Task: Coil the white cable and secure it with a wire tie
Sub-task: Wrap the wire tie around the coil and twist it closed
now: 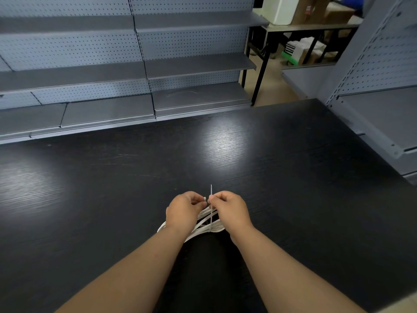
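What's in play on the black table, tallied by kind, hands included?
white cable coil: 1
wire tie: 1
hands: 2, left hand and right hand, both pinching the wire tie
total: 4

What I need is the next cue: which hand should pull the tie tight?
Probably right: the right hand pinches the wire tie by its tail; the left hand holds its head.

Counting what is there
One left hand (184, 211), one right hand (230, 210), one white cable (215, 228), one wire tie (211, 192), one black table (135, 188).
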`<state>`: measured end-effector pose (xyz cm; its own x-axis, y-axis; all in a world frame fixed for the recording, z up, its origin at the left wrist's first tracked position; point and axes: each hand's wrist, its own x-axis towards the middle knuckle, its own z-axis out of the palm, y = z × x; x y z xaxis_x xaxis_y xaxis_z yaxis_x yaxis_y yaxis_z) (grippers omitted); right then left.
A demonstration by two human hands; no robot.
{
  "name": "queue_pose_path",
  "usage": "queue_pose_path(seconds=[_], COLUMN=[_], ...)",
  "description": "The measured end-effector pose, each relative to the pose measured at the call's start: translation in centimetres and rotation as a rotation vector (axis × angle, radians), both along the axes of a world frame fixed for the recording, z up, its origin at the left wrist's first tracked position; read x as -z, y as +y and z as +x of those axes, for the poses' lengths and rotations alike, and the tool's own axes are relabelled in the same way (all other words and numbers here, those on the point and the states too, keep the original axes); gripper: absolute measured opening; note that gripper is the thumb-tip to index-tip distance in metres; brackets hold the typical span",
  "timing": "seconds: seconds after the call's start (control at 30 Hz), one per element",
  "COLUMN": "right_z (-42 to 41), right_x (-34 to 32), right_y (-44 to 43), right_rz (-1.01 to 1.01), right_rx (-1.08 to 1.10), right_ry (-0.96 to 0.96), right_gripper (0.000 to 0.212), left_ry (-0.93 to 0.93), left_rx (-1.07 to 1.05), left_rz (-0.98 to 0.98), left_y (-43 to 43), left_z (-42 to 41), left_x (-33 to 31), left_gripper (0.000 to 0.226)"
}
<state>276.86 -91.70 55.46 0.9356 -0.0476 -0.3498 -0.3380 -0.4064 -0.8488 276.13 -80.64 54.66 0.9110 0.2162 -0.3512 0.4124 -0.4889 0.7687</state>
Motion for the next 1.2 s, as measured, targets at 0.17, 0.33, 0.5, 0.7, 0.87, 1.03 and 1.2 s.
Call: queue_pose_path(seconds=[0.17, 0.33, 0.5, 0.7, 0.87, 1.03, 1.2], right_z=[0.1, 0.4, 0.4, 0.3, 0.3, 0.4, 0.4], right_x=[-0.8, -0.8, -0.7, -0.5, -0.2, 0.1, 0.4], right_y=[-0.4, -0.4, -0.2, -0.3, -0.4, -0.4, -0.4], right_rz=[0.033, -0.084, -0.127, -0.114, -0.102, -0.11, -0.111], right_rx=[-0.065, -0.112, -0.132, -0.122, -0.111, -0.117, -0.119], right_ry=[0.1, 0.125, 0.116, 0.092, 0.068, 0.065, 0.069], right_gripper=[0.016, 0.021, 0.023, 0.026, 0.024, 0.02, 0.016], left_ry=[0.004, 0.006, -0.014, -0.032, -0.043, -0.049, -0.056], left_rx=[0.013, -0.022, -0.036, -0.029, -0.027, -0.026, -0.014], left_rz=[0.044, -0.001, -0.019, -0.031, -0.037, -0.04, -0.036], left_y=[-0.1, 0.0, 0.1, 0.1, 0.0, 0.0, 0.0], left_z=[-0.1, -0.1, -0.2, -0.4, -0.5, -0.6, -0.7], left_x=[-0.1, -0.1, 0.0, 0.1, 0.1, 0.2, 0.2], left_gripper=[0.02, 0.023, 0.016, 0.016, 0.021, 0.024, 0.026])
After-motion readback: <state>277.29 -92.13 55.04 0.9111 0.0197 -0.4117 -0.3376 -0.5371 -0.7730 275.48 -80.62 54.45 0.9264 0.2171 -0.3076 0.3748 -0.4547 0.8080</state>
